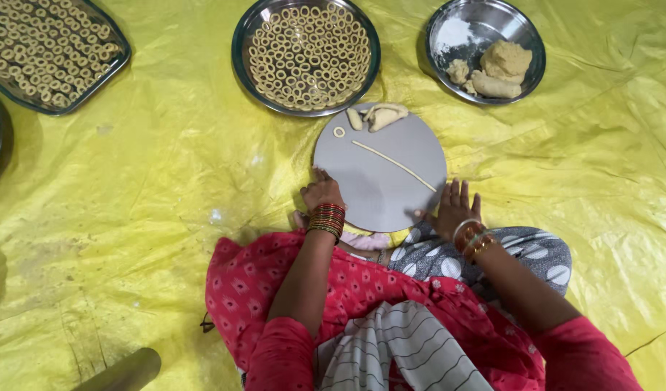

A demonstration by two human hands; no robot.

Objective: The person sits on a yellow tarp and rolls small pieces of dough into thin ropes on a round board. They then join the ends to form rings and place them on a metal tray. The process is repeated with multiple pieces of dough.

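Yellow plastic sheeting (166, 217) is covering the floor, and a round grey board (391, 181) is lying on it before the seated person. Both the left hand (320, 191) and right hand (454, 208) are resting flat and empty on the board's near edge, seemingly steadying it. A thin dough rope (393, 165) is lying mid-board, its long axis running from upper left to lower right, with a single dough ring (339, 132) and dough pieces (380, 114) sitting at the far edge, close to the ring-filled plate (306, 54).
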